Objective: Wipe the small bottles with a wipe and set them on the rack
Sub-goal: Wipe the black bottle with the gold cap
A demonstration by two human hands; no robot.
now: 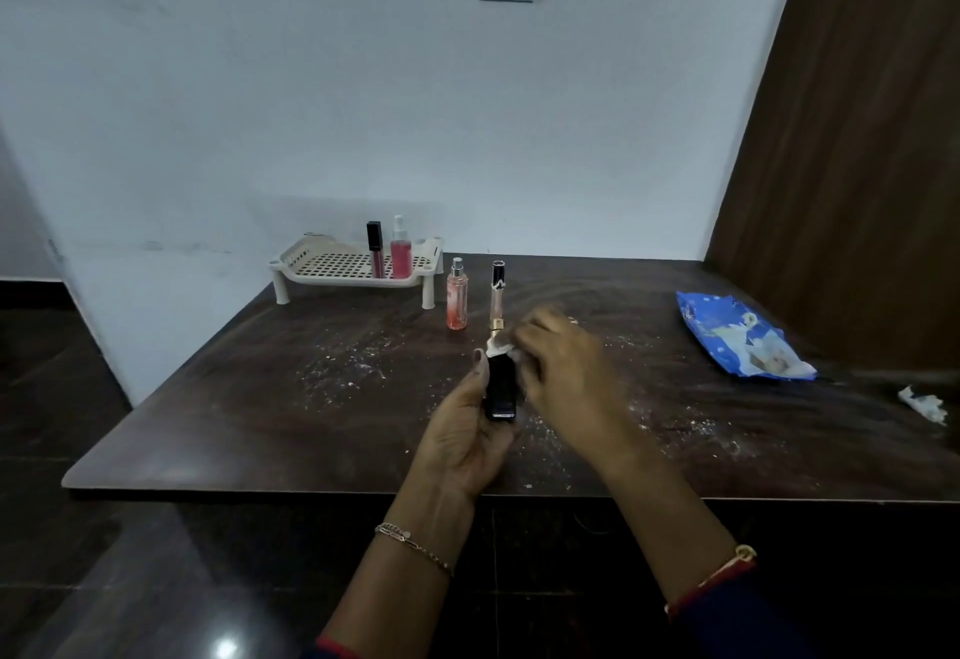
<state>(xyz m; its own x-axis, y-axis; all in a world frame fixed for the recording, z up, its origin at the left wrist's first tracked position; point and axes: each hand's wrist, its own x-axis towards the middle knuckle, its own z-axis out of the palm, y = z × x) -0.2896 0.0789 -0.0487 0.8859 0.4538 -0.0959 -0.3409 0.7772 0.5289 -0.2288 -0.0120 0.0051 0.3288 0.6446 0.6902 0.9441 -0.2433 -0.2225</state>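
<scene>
While the dark wood table [260, 398] is sitting dusty with white specks against a plain white wall, the wiping is happening mid-table.

Left hand [467, 429] is gripping a black bottle [501, 388], fingers curled round it; right hand [561, 372] is pinching a white wipe [501, 346] on its top. Two bottles are standing on the cream rack [343, 268], two beside it. Blue wipe pack [743, 336] is lying right; labels are too blurry. Front edge is staying open.

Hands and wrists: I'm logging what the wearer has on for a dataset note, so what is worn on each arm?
The left hand is bare, with a thin gold-toned chain bracelet at the wrist. The right hand is bare too, with a red thread band with a gold piece at the wrist, just above a dark blue sleeve. No rings can be made out on the fingers.
</scene>
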